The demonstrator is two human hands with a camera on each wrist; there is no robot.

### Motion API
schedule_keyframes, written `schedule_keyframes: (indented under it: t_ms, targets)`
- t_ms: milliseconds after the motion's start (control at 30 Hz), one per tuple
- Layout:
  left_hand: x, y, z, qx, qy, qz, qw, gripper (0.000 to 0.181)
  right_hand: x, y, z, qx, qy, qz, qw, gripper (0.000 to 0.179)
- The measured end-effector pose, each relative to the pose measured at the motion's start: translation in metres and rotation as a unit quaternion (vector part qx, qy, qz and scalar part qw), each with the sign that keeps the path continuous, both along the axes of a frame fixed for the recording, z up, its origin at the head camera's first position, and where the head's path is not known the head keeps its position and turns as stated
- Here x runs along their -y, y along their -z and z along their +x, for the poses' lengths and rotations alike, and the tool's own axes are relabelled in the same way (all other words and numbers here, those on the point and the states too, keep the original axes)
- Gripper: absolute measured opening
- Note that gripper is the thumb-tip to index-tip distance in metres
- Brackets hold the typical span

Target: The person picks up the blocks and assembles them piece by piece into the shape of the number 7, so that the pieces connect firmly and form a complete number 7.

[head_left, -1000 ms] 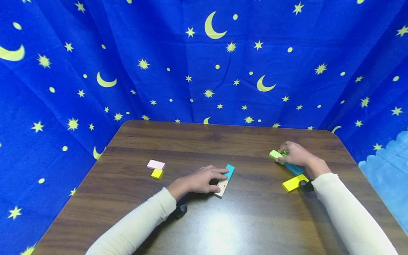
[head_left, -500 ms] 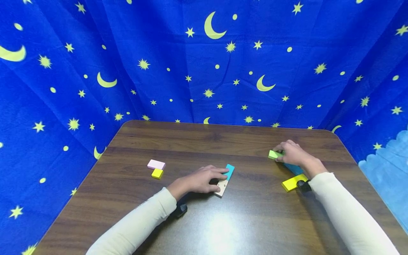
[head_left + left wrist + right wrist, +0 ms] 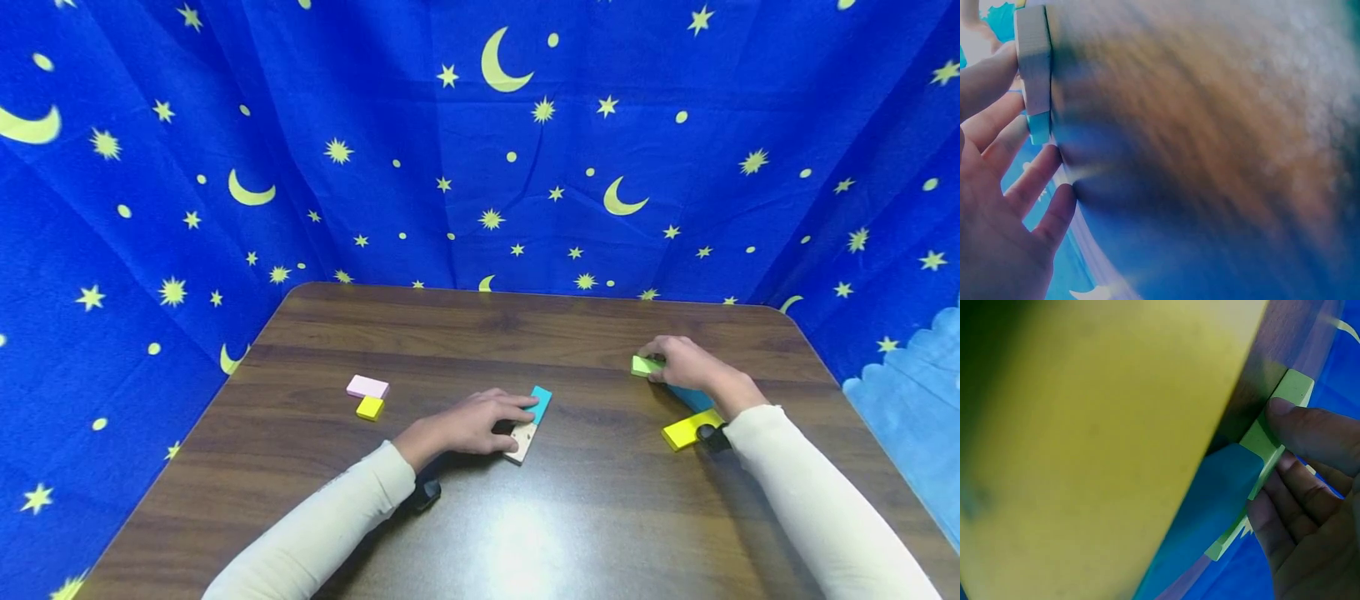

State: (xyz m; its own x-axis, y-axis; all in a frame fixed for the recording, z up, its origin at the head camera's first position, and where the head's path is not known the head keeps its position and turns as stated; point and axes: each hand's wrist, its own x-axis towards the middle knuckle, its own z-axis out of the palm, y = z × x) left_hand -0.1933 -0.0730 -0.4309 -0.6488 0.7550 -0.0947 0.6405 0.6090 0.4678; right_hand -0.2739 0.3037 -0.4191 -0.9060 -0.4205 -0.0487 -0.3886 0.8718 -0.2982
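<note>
My left hand (image 3: 476, 423) rests on two blocks laid end to end on the table: a pale wooden block (image 3: 521, 443) with dark spots and a turquoise block (image 3: 542, 402). Its thumb touches the wooden block, and fairly straight fingers lie on the turquoise one. At the right, my right hand (image 3: 692, 365) pinches a light green block (image 3: 1297, 387) between thumb and fingers. This block sits crosswise against the end of a blue block (image 3: 1219, 478). Behind the blue block is a yellow block (image 3: 682, 432), near the right wrist; it looms large and blurred in the right wrist view.
A pink block (image 3: 367, 387) and a small yellow block (image 3: 370, 408) lie touching on the left of the brown wooden table (image 3: 465, 333). A blue curtain (image 3: 420, 125) with moons and stars hangs behind the table's far edge and sides.
My right hand has shifted slightly left and turned the light green block from slanted to more crosswise against the blue block. The left hand and its blocks have stayed put.
</note>
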Motion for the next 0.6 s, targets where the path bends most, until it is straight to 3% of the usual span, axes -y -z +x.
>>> schedule_keyframes:
  t_ms: [367, 600]
  targets:
    - [0.0, 0.002, -0.001, 0.003, 0.004, 0.001, 1.0, 0.051, 0.001, -0.005, 0.0, 0.023, 0.006, -0.013, 0.9996, 0.036]
    - [0.0, -0.001, 0.001, 0.011, -0.002, 0.001, 0.9999, 0.051, 0.013, -0.016, -0.001, -0.032, -0.038, -0.021, 0.9986, 0.036]
